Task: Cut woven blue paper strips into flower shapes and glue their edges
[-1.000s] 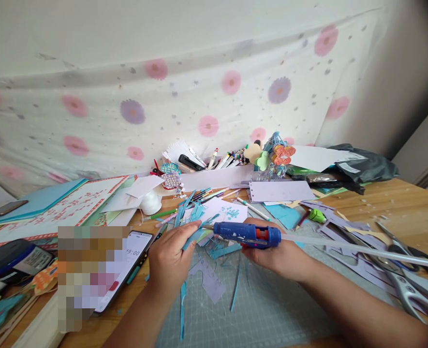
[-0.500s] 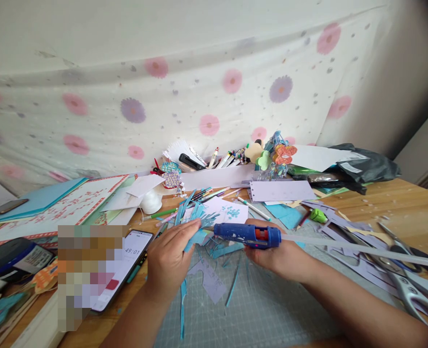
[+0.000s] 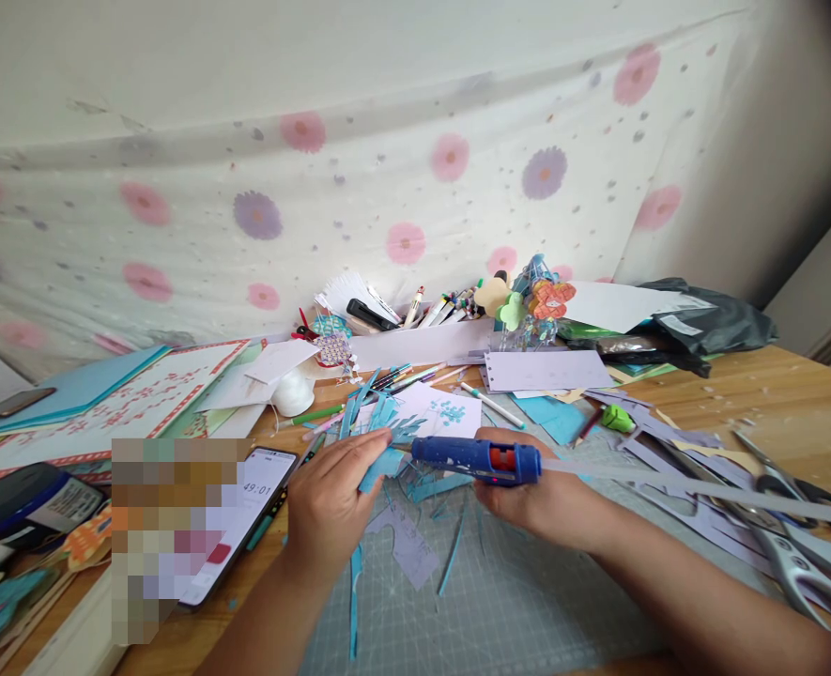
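My right hand (image 3: pixel 528 502) is wrapped around a blue glue gun (image 3: pixel 457 455), with a long clear glue stick (image 3: pixel 669 483) running out of its back to the right. My left hand (image 3: pixel 334 498) pinches a small piece of blue paper (image 3: pixel 381 468) between thumb and fingers. The gun's nozzle points left, at or very near that paper; whether they touch I cannot tell. Below both hands lies a grey cutting mat (image 3: pixel 528 601) with blue paper strips (image 3: pixel 452 549) and a cut lilac paper scrap (image 3: pixel 409 545). A white sheet with blue flower marks (image 3: pixel 450 413) lies just behind.
On the left are a phone (image 3: pixel 246 516) and a dark blue jar (image 3: pixel 31 507). Scissors (image 3: pixel 802 554) and paper offcuts lie at right. A white thread spool (image 3: pixel 294 392), pens, paper flowers (image 3: pixel 552 299) and a black plastic bag (image 3: pixel 711 324) line the back.
The glue gun and my right hand have shifted very slightly left, toward the paper in my left hand. My left hand stays almost in place.
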The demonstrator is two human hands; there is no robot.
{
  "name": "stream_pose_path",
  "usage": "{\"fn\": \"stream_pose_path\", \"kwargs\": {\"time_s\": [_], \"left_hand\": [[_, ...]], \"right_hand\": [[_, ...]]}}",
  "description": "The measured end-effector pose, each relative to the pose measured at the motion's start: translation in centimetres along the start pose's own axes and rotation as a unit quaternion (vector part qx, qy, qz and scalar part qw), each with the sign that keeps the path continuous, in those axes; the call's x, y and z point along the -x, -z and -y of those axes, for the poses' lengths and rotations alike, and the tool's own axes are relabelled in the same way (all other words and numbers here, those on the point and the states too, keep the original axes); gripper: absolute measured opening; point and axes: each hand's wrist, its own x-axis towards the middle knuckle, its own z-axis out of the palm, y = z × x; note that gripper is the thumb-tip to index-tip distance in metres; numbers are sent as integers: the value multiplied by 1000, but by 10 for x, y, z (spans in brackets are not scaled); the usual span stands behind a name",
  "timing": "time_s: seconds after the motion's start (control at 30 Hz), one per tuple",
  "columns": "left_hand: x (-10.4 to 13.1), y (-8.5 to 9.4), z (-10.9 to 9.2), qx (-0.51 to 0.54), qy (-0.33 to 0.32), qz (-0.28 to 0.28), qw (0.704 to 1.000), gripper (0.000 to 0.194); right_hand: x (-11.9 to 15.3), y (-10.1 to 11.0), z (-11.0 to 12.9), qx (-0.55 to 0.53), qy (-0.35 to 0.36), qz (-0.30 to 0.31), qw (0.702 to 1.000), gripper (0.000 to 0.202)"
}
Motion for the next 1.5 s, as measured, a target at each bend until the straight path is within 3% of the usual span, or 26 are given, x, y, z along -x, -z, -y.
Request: {"fn": "stream_pose_path", "kwargs": {"time_s": [0.17, 0.33, 0.43, 0.53, 0.6, 0.67, 0.73, 0.87, 0.97, 1.1, 1.33, 1.5], "left_hand": [[2, -2, -2, 15, 55, -16, 998, 24], [4, -6, -6, 81, 209, -18, 974, 14], [2, -9, -13, 154, 338, -24, 928, 6], [0, -15, -20, 268, 454, -35, 849, 12], [0, -18, -23, 341, 504, -36, 793, 19], [1, -19, -22, 370, 517, -30, 771, 26], [2, -17, -20, 324, 493, -33, 807, 25], [1, -10, -16, 119, 337, -32, 933, 9], [-1, -6, -15, 52, 223, -27, 973, 7], [-2, -6, -12, 30, 176, -38, 983, 9], [1, -10, -7, 16, 243, -72, 967, 9], [2, -12, -6, 17, 245, -77, 966, 26]], "right_hand": [[1, -3, 7, 57, 30, -28, 998, 16], [1, -5, 5, 51, 57, -112, 991, 12], [2, -4, -1, -18, 38, -146, 988, 11], [1, -4, -6, -78, 11, -144, 986, 11], [1, -5, -6, -80, 16, -137, 987, 11], [1, -5, -4, -55, 32, -129, 990, 11], [1, -4, 0, -15, 44, -128, 991, 12], [1, -3, 7, 25, 48, -119, 991, 12], [1, -3, 9, 30, 54, -99, 993, 10], [0, -4, 8, 37, 63, -90, 993, 12], [0, -5, 7, 58, 52, -62, 995, 17], [-1, -7, 5, 67, 47, -56, 995, 18]]}}
